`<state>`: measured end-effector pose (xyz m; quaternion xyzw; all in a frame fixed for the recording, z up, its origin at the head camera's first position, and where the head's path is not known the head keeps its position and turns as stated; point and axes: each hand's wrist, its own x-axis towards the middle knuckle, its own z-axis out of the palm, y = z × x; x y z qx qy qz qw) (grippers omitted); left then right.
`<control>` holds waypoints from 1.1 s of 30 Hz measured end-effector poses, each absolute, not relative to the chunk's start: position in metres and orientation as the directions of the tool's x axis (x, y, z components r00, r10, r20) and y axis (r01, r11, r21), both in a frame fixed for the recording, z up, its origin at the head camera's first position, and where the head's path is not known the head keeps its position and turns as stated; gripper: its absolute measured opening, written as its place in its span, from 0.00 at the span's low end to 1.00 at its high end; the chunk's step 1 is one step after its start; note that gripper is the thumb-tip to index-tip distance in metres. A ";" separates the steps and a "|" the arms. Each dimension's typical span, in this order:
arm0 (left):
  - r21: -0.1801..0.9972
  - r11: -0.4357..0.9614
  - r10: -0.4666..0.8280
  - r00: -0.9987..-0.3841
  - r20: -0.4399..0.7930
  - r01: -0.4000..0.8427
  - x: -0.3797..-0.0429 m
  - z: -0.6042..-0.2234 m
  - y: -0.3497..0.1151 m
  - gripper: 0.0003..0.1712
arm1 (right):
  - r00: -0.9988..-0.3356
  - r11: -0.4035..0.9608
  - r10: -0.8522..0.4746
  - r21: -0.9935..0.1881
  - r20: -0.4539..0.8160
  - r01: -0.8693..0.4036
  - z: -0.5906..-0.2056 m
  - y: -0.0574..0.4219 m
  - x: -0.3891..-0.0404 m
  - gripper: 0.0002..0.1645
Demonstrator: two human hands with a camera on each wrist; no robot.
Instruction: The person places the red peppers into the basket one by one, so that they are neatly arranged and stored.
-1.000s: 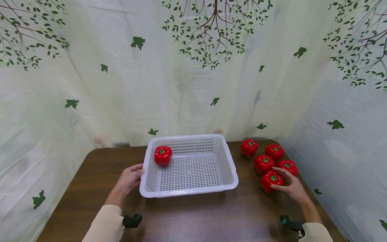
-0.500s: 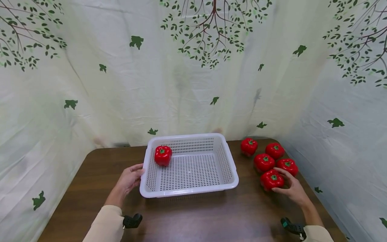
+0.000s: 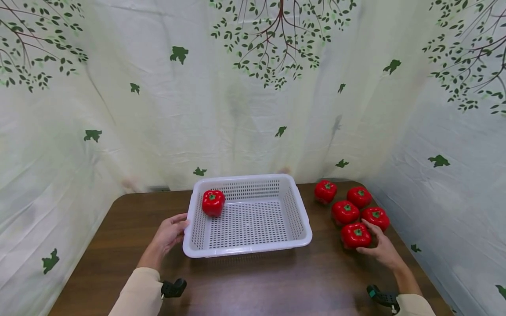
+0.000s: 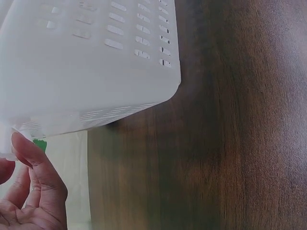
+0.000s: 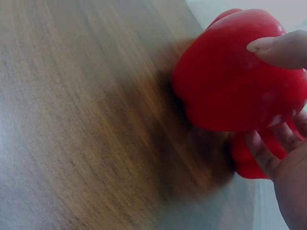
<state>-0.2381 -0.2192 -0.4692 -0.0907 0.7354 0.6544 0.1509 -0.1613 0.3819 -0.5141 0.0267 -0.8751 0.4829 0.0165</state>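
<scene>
A white plastic basket (image 3: 247, 253) stands on the table with one red bell pepper (image 3: 213, 203) in its back left part. My left hand (image 3: 171, 232) holds the basket's left rim; the left wrist view shows the thumb (image 4: 33, 151) at that rim. On the right, my right hand (image 3: 381, 245) is spread around the right side of the nearest red bell pepper (image 3: 355, 235). Its thumb (image 5: 278, 50) lies at the near side, while other fingers reach behind and below. Contact is hard to tell.
Several more red bell peppers (image 3: 345, 213) are grouped behind the nearest one, close to the table's right edge. The brown wooden table (image 3: 253, 285) extends in front of the basket. Behind it hangs a pale curtain (image 3: 237, 123) with leaf prints.
My right hand has drawn back slightly rightward, its thumb and index fingertips now nearer the pepper's right edge. The left hand and basket stay where they were.
</scene>
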 end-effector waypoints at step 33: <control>0.927 0.126 0.037 -0.932 -0.360 -0.353 -0.239 -0.467 -0.217 0.30 | -0.994 0.374 -0.075 -0.921 0.083 -0.105 -0.514 0.374 -0.164 0.45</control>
